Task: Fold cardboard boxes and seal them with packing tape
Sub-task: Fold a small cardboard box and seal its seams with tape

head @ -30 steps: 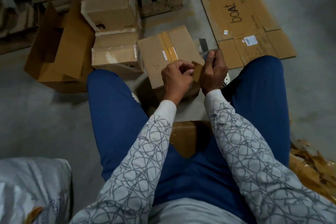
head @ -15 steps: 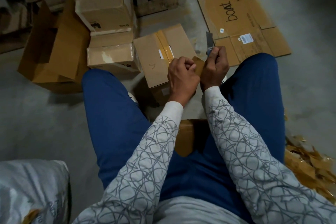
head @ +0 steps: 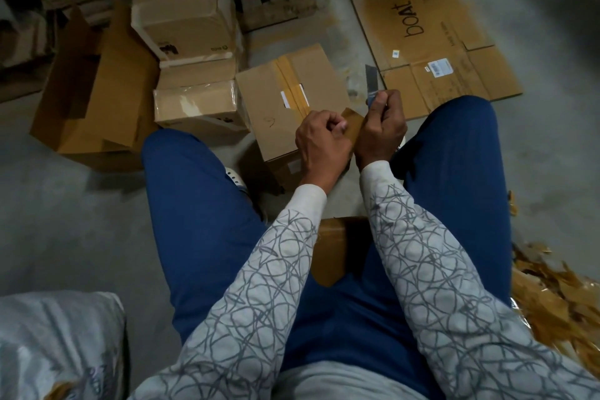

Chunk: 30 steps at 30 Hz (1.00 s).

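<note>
**Taping boxes, knife in hand**

Near left there's a pale sack [head: 58, 344] slumped on the grey floor [head: 65, 204]. Further out on the left is an open box [head: 97, 101] lying on its side with its flaps splayed. Just right of it is a stack [head: 188, 52] of two boxes. The top one sits a bit crooked and the bottom one is wrapped in clear film.

Touching the stack on its right is the taped box [head: 285, 97], on the floor between my knees with a brown tape seam running across its top.

My left hand [head: 321, 140] hovers over the near right corner of that box. Its fingers are curled in and pinch the edge of a brown strip [head: 352, 125]. It looks like tape, but I can't say for sure. The strip sits between my two hands, which are almost touching.

Closer to me, another brown box [head: 331, 247] pokes out between my thighs.

My right hand [head: 381, 127] is wrapped tight round a knife [head: 371, 79], blade up and pointing away from me.

Far right, a flat sheet [head: 431, 42] of cardboard with "boat" printed on it lies on the floor. Near right, by my leg, there's a heap of crumpled brown scraps [head: 558, 289].
</note>
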Tool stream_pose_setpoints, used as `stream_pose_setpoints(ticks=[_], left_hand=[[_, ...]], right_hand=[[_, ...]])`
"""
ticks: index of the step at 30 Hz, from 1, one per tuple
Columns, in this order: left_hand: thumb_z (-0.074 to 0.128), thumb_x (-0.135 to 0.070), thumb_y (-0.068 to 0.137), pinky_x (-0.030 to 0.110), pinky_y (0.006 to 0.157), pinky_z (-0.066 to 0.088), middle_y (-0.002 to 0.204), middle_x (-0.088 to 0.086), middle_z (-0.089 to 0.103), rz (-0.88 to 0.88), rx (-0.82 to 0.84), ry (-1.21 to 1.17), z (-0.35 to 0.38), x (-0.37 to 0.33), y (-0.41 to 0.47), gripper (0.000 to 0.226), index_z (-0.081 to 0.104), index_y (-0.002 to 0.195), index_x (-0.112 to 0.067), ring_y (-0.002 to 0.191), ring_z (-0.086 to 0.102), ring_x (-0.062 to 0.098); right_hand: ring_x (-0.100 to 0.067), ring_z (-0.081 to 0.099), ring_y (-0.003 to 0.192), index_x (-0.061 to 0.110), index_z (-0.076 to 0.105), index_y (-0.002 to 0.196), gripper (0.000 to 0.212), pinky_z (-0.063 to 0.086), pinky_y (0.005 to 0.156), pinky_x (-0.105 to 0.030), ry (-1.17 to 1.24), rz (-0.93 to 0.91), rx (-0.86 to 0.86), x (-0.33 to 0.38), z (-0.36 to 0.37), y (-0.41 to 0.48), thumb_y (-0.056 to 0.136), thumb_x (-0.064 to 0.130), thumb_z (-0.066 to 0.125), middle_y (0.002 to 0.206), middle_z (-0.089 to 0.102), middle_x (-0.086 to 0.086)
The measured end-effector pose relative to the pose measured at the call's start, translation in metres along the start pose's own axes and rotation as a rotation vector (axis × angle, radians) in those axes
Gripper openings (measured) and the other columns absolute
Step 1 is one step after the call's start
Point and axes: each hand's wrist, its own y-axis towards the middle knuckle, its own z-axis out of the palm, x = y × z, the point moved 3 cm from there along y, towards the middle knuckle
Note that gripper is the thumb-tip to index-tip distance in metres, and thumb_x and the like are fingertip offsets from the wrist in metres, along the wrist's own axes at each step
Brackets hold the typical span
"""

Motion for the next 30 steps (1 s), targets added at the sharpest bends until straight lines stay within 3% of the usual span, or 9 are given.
stream_pose_setpoints(ticks=[5, 8, 14, 20, 24, 26, 28, 30], left_hand=[[0.074, -0.003, 0.082, 0.029, 0.068, 0.045, 0.08, 0.005, 0.066, 0.02, -0.008, -0.007, 0.005, 0.0, -0.002, 0.014, 0.068, 0.073, -0.012, 0.075, 0.059, 0.021], [0.072, -0.003, 0.082, 0.03, 0.07, 0.045, 0.081, 0.005, 0.065, 0.028, -0.005, -0.001, 0.006, 0.003, -0.005, 0.016, 0.066, 0.074, -0.015, 0.078, 0.06, 0.022], [0.068, 0.003, 0.079, 0.031, 0.069, 0.043, 0.081, 0.006, 0.064, 0.011, 0.009, 0.019, 0.01, 0.004, -0.007, 0.013, 0.065, 0.073, -0.008, 0.078, 0.058, 0.025], [0.059, 0.007, 0.077, 0.029, 0.067, 0.036, 0.079, 0.006, 0.056, 0.051, 0.045, -0.004, 0.007, 0.008, -0.015, 0.024, 0.052, 0.07, -0.015, 0.078, 0.053, 0.025], [0.066, 0.004, 0.087, 0.025, 0.077, 0.04, 0.096, 0.007, 0.059, 0.001, 0.018, -0.041, 0.0, 0.014, -0.013, 0.013, 0.067, 0.093, -0.007, 0.091, 0.055, 0.019], [0.068, 0.002, 0.088, 0.02, 0.078, 0.032, 0.1, 0.012, 0.062, 0.028, 0.003, 0.025, -0.002, 0.015, -0.009, 0.018, 0.074, 0.104, -0.004, 0.095, 0.053, 0.02], [0.069, 0.0, 0.087, 0.02, 0.075, 0.029, 0.095, 0.012, 0.065, 0.045, 0.014, 0.056, -0.007, 0.014, -0.008, 0.018, 0.078, 0.103, -0.005, 0.09, 0.052, 0.019], [0.072, -0.004, 0.085, 0.023, 0.074, 0.035, 0.091, 0.01, 0.07, 0.037, 0.006, 0.037, -0.015, 0.012, -0.006, 0.015, 0.08, 0.097, -0.008, 0.085, 0.059, 0.021]], right_hand=[[0.004, 0.051, 0.06, 0.004, 0.059, 0.089, 0.026, 0.033, 0.054, -0.013, 0.003, -0.011, -0.024, 0.001, -0.003, 0.0, 0.105, 0.018, 0.045, 0.067, 0.051, 0.015], [-0.002, 0.051, 0.061, 0.005, 0.06, 0.089, 0.027, 0.036, 0.055, -0.017, 0.0, -0.014, -0.02, 0.003, -0.004, -0.002, 0.105, 0.02, 0.043, 0.07, 0.054, 0.014], [-0.007, 0.051, 0.066, 0.003, 0.061, 0.088, 0.028, 0.034, 0.056, -0.012, 0.005, 0.004, -0.049, 0.0, -0.005, -0.008, 0.104, 0.019, 0.043, 0.073, 0.057, 0.008], [-0.008, 0.052, 0.066, 0.005, 0.061, 0.091, 0.032, 0.038, 0.058, -0.028, -0.037, 0.034, -0.021, 0.0, -0.004, -0.016, 0.103, 0.025, 0.041, 0.076, 0.061, 0.004], [-0.013, 0.05, 0.066, 0.009, 0.061, 0.096, 0.032, 0.028, 0.057, -0.029, -0.147, -0.004, 0.038, 0.01, 0.002, -0.018, 0.104, 0.029, 0.039, 0.078, 0.061, 0.005], [-0.016, 0.05, 0.067, 0.008, 0.062, 0.098, 0.031, 0.023, 0.057, -0.031, -0.2, -0.052, 0.048, 0.017, 0.004, -0.017, 0.104, 0.028, 0.039, 0.078, 0.063, 0.0], [-0.021, 0.053, 0.066, 0.005, 0.062, 0.098, 0.033, 0.021, 0.058, -0.031, -0.223, -0.097, 0.052, 0.02, 0.007, -0.018, 0.103, 0.028, 0.039, 0.078, 0.066, -0.008], [-0.029, 0.058, 0.066, 0.004, 0.061, 0.097, 0.033, 0.022, 0.057, -0.031, -0.234, -0.128, 0.057, 0.021, 0.009, -0.02, 0.103, 0.028, 0.039, 0.076, 0.066, -0.011]])
